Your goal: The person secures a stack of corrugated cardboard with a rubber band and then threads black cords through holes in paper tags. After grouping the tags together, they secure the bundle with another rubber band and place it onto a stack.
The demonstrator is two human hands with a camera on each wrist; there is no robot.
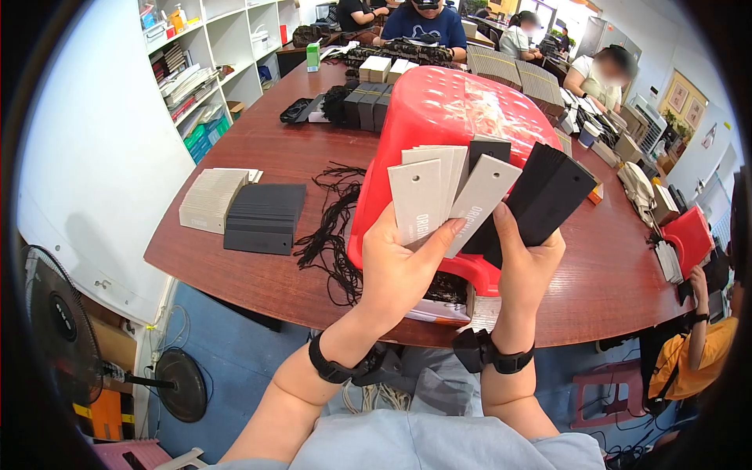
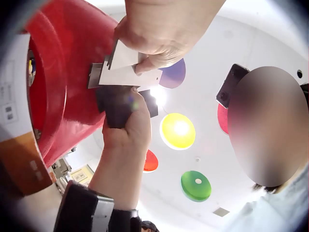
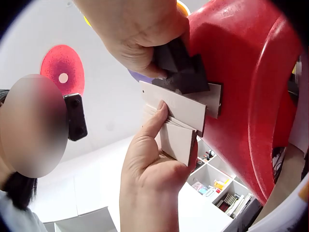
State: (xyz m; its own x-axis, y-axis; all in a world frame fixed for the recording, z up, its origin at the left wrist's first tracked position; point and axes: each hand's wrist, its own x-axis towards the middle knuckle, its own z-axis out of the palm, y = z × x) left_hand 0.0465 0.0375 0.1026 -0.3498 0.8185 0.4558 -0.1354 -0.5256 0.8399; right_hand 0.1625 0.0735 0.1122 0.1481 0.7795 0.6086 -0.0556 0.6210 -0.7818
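Pinching fanned beige rectangular card tags [image 1: 417, 196] in left hand [image 1: 395, 272], black rectangular card tags [image 1: 551, 194] in right hand [image 1: 530, 265], risking spills below through slackened pressure.

Looks like a small hand-assembly workshop in an office-like room. Evident from fanned rows of flat beige card tags [image 1: 207, 202] and dark grey card tags [image 1: 266, 213] on the long, reddish-brown, wood-grained table [image 1: 611, 274], along with tangled black cords [image 1: 335, 254], dense stacks of tan cards [image 1: 513, 72] toward the table's far end, and several people [image 1: 583, 78] along its edges. Office-like for the white open shelving [image 1: 231, 39] of papers and boxes left of the table, and framed prints [image 1: 677, 97] beyond its right side.
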